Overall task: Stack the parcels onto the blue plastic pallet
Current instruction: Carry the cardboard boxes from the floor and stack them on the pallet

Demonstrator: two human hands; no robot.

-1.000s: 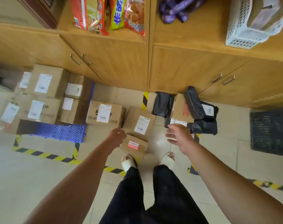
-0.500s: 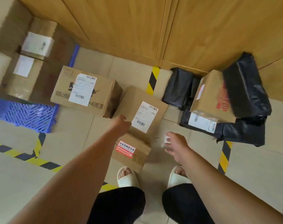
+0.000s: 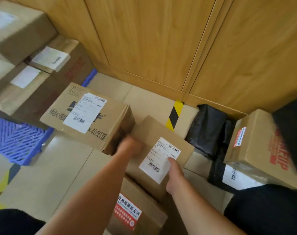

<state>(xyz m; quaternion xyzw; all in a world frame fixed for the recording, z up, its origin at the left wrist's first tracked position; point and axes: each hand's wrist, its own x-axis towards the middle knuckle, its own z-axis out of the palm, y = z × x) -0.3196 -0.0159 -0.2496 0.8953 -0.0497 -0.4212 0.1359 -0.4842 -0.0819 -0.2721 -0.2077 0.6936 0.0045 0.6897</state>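
Parcel (image 3: 152, 129) with white label lies tilted on a red-stickered box (image 3: 127, 212), right of the blue plastic pallet (image 3: 13, 138). Left hand (image 3: 130, 147), blurred, seems curled round its left edge; right hand (image 3: 174, 173) lies flat on the label. Hooking right fingers underneath should steady the lift.
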